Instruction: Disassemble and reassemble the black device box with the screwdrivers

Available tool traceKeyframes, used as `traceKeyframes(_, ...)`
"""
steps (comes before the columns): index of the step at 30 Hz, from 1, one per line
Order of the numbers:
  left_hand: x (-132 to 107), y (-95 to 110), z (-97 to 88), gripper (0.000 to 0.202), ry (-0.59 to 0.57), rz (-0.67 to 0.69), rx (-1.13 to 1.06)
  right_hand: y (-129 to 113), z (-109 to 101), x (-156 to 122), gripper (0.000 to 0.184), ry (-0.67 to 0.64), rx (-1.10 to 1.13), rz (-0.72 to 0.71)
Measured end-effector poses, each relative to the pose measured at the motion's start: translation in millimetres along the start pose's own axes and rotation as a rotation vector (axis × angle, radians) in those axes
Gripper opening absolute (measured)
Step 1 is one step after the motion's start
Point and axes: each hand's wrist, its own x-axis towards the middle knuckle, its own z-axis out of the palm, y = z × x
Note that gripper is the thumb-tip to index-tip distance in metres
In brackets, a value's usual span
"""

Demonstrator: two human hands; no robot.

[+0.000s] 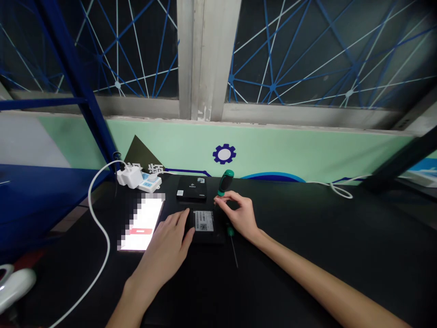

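Note:
A small black box with a white label lies on the black table. My left hand rests flat on its left edge, fingers stretched out. My right hand is closed in a pinch around the shaft of a green-handled screwdriver that stands upright at the box's far right corner. A second screwdriver with a green collar lies on the table under my right wrist. A second black box sits just behind the first.
A lit phone lies left of my left hand. Behind it is a white power strip with a charger, its white cable looping toward the front left. Another white cable lies at the back right. A blue rack stands on the left.

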Motion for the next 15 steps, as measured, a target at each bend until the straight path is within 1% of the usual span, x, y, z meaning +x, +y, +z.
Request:
traceKeyframes(2,-0.8,-0.1,-0.2,0.053,-0.004,-0.001,0.002,-1.2,-0.7,-0.2,0.011,-0.014,0.008,0.003)
traceKeyframes(7,-1.0,-0.6,0.3,0.055,-0.013,-0.004,0.009,-3.7,-2.3,-0.5,0.017,-0.068,0.028,-0.02)
traceKeyframes(15,0.7,-0.8,1.6,0.053,0.003,0.012,0.002,-3.9,-1.2,0.4,0.019,-0.044,0.022,-0.004)
